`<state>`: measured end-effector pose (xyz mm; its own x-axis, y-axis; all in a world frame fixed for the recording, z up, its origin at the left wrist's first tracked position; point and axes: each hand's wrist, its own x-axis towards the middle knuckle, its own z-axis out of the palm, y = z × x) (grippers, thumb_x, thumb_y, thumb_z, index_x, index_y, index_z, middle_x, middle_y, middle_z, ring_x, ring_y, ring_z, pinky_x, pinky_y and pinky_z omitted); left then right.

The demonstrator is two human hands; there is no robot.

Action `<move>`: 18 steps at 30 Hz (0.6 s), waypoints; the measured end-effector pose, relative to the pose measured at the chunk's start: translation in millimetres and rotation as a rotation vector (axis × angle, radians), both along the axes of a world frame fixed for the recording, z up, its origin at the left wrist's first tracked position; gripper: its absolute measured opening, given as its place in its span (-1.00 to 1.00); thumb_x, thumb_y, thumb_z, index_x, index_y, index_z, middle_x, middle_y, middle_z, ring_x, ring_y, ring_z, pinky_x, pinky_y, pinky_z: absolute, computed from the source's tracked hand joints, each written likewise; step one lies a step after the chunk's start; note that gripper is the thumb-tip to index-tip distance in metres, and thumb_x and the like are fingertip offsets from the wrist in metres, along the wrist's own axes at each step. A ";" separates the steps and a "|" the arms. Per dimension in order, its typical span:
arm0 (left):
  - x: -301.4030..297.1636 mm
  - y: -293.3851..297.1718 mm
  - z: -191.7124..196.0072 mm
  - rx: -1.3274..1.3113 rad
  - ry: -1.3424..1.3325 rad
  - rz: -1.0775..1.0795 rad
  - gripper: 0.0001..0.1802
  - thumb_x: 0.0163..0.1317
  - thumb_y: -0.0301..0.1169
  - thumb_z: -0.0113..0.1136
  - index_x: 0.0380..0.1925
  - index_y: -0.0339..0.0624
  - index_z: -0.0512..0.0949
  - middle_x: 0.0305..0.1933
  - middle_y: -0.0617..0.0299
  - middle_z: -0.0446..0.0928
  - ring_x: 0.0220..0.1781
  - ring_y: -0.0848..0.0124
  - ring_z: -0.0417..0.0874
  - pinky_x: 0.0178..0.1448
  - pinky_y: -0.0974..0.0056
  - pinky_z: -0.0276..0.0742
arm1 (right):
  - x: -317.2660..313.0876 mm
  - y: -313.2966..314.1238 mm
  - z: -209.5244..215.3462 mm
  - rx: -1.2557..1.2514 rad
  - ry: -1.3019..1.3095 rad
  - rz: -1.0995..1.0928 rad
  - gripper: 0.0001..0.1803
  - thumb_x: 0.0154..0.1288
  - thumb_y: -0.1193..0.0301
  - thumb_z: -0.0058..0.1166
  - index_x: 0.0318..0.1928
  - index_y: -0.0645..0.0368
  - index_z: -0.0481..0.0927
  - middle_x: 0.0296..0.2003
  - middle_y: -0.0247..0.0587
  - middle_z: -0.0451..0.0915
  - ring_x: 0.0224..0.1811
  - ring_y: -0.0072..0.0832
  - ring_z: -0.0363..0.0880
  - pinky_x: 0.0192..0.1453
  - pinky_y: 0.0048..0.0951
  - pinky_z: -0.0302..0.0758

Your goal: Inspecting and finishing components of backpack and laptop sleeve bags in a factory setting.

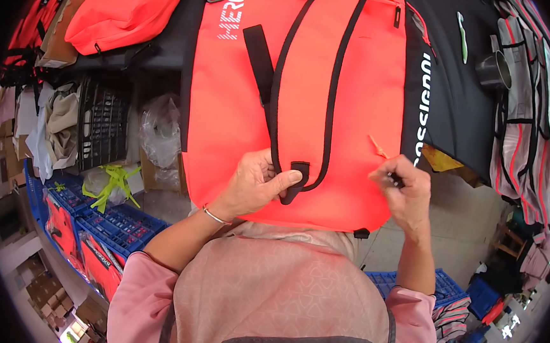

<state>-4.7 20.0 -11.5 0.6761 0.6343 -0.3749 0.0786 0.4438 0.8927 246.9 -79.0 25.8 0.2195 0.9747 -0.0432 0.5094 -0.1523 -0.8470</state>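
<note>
A bright coral-red backpack (228,117) with black side panels lies in front of me, its padded shoulder strap (307,78) facing up. My left hand (246,185) pinches the black webbing tab (295,182) at the strap's lower end between thumb and fingers. Over the bag's right side, my right hand (409,192) is closed around something small and dark, mostly hidden in the fingers. A thin orange piece (377,147) shows just beyond those fingers; whether it belongs to the held thing I cannot tell. Left of the shoulder strap runs a loose black webbing strap (257,59).
Another coral-red bag (127,11) lies at the far left of the black-covered table (455,107). A metal cup (494,70) and a white-green tool (463,38) are at the right. Blue crates (124,226) stand low left, with striped grey pieces (520,125) hanging far right.
</note>
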 end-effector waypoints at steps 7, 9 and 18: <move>9.5 -3.6 2.6 0.009 -0.043 0.029 -0.88 0.29 -0.49 0.23 -0.20 -0.28 0.56 -0.44 0.36 0.56 -0.50 0.66 0.51 -0.44 0.50 0.45 | -55.4 5.0 -4.4 0.059 -0.017 -0.040 -0.73 0.04 0.59 0.36 -0.22 0.29 0.58 -0.44 -0.15 0.62 -0.41 -0.45 0.65 -0.33 -0.47 0.56; 10.2 -5.4 2.5 0.022 -0.044 0.034 -0.88 0.29 -0.49 0.22 -0.21 -0.28 0.56 -0.44 0.36 0.56 -0.50 0.66 0.51 -0.44 0.50 0.45 | -60.6 3.1 -18.4 0.007 0.085 -0.038 -0.80 0.10 0.62 0.32 -0.26 0.33 0.58 -0.46 -0.25 0.60 -0.43 -0.63 0.56 -0.34 -0.54 0.52; 7.0 -6.7 2.3 0.064 -0.019 0.025 -0.90 0.30 -0.50 0.21 -0.24 -0.31 0.55 -0.44 0.34 0.56 -0.50 0.65 0.51 -0.43 0.49 0.46 | -55.3 10.7 2.5 0.170 -0.115 0.210 -0.66 -0.07 0.80 0.10 -0.22 0.26 0.57 -0.32 -0.16 0.60 -0.35 -0.36 0.65 -0.35 -0.45 0.59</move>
